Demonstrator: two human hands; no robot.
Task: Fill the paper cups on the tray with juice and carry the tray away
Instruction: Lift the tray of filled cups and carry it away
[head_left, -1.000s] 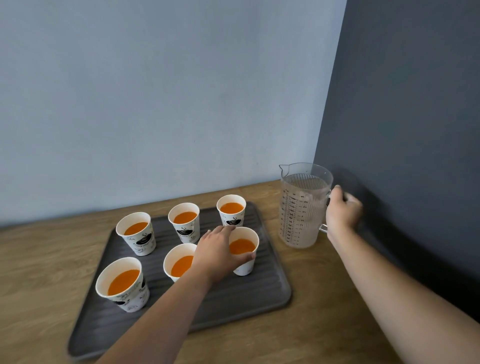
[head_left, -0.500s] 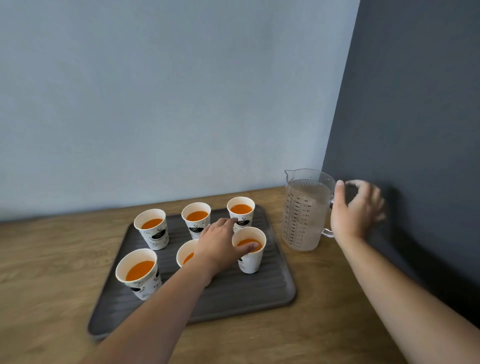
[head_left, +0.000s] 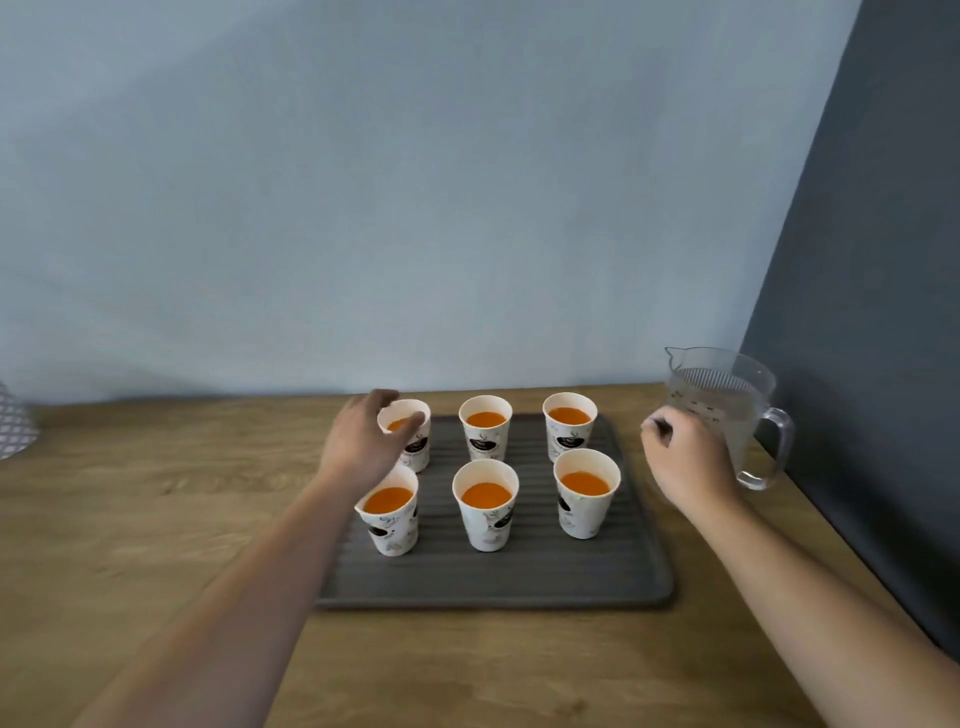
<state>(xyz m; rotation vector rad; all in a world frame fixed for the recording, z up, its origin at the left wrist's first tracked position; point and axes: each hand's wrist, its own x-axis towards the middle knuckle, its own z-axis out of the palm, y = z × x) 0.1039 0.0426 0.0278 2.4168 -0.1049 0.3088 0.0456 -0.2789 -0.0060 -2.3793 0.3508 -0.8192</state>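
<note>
Several white paper cups hold orange juice, standing in two rows on a dark grey ribbed tray (head_left: 519, 577). My left hand (head_left: 363, 441) hovers at the back left cup (head_left: 410, 441), its fingers spread and curved past the rim; I cannot tell if it touches. The front left cup (head_left: 392, 514) is just below my wrist. My right hand (head_left: 685, 462) is off the tray's right edge, fingers curled in, holding nothing. Behind it stands a clear empty measuring pitcher (head_left: 727, 405), its handle pointing right.
The tray sits on a wooden table (head_left: 156, 519) against a pale blue wall. A dark grey wall (head_left: 883, 364) closes the right side, right behind the pitcher. A grey patterned object (head_left: 13, 423) shows at the left edge.
My left hand moved from the front right cup over to the back left cup. My right hand let go of the pitcher handle and came left, in front of the pitcher. The view shifted.
</note>
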